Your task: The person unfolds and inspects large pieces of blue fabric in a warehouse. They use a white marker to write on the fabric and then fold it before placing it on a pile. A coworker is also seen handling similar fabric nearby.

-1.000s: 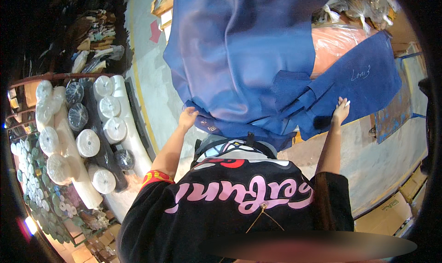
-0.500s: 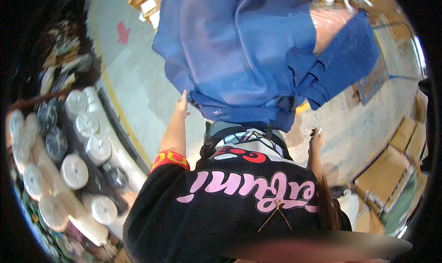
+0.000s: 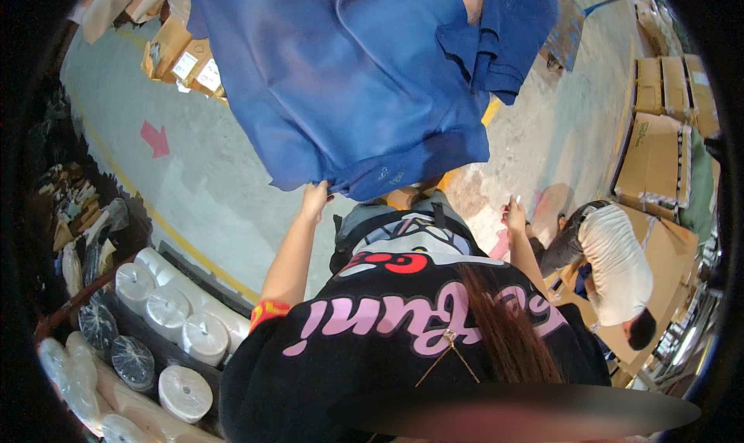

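A thick pile of blue fabric sheets (image 3: pixel 364 79) fills the upper middle of the head view, with darker blue folded pieces (image 3: pixel 508 32) at its right. My left hand (image 3: pixel 314 200) reaches forward and grips the pile's lower edge. Off to the right, my right hand (image 3: pixel 513 210) is raised with its fingers apart; it holds nothing and is clear of the fabric. My black printed shirt and a strand of hair cover the lower middle.
Several white rolls (image 3: pixel 182 338) lie stacked at the lower left beside a yellow floor line (image 3: pixel 186 245) and a red arrow (image 3: pixel 155 138). Another person in a white shirt (image 3: pixel 620 268) bends over at the right. Cardboard boxes (image 3: pixel 659 152) line the right side.
My right hand has come off the blue fabric and dropped lower right. The view has swung, bringing the boxes and the other person into sight. My left hand keeps its grip.
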`<state>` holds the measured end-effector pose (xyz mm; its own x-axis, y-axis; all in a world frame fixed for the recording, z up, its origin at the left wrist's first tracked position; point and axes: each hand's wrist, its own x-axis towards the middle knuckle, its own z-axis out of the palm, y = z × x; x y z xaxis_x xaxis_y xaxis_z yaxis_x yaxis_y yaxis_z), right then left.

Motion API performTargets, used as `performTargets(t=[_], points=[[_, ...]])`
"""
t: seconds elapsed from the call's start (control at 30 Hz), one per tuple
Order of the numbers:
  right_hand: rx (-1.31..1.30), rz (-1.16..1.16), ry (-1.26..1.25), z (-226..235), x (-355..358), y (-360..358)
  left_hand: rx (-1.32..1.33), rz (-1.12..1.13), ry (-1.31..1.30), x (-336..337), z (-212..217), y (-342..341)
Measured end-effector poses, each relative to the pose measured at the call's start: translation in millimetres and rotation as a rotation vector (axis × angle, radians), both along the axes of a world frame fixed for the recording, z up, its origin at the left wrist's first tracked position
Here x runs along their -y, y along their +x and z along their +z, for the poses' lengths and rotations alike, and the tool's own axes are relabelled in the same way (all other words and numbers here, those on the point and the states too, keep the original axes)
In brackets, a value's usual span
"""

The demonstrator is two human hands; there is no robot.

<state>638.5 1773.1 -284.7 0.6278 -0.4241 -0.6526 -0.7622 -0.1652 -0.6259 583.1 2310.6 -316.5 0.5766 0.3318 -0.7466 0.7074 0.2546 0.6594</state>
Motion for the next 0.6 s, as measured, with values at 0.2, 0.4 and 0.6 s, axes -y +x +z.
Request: performTargets(t=[0.2,0.4,0.6], points=[[-0.068,-0.265,0.149,-58,-32,20,0.27,0.005,-0.146,1,169,-53],[-0.055,-0.431,0.704,-179,-125,19,0.178,0.423,-0.329,2,225,-103],[0.049,-0.714,0.195,-209,-121,-69,0.268,0.315,0.015,12,226,-109]])
